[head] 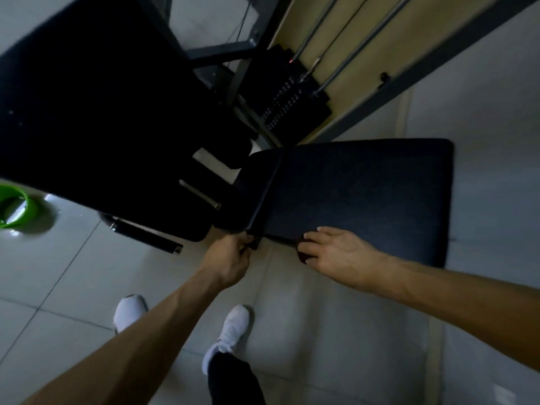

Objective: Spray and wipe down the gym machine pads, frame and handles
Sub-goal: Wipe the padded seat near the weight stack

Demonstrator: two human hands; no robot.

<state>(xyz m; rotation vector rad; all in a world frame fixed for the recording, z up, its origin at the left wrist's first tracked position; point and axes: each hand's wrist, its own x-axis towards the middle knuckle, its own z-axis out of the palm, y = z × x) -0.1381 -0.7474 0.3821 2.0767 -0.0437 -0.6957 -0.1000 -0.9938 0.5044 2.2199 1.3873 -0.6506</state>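
Standing on pale grey glossy floor tiles (336, 317) in white shoes (230, 331), a person bends over a gym machine seen from above. The only markings are rows of small pale marks down the black weight stack (286, 95) at upper centre, too blurred to read, with a small red dot near its top. Two thin steel guide rods (355, 45) run up from the stack in front of a cream panel. The seat pad (365, 194), right of centre, is a flat rounded rectangle in dark, finely grained upholstery, with a short angled section at its left end. The right hand (336, 252) lies on the pad's lower edge, thumb on top and fingers bent over a dark red cloth (301, 255), holding it against that edge. The left hand (233, 255) is clenched around a small dark piece (253, 243) at the pad's lower left corner; what that piece is cannot be told. A much larger black back pad (87, 97) fills the upper left, smooth and almost lost in shadow. Below it a black cylindrical handle (146, 235) with a metal end cap juts out, and grey square-tube frame (222, 52) shows at top centre. A bright green plastic bucket (16, 210) sits at the left edge.
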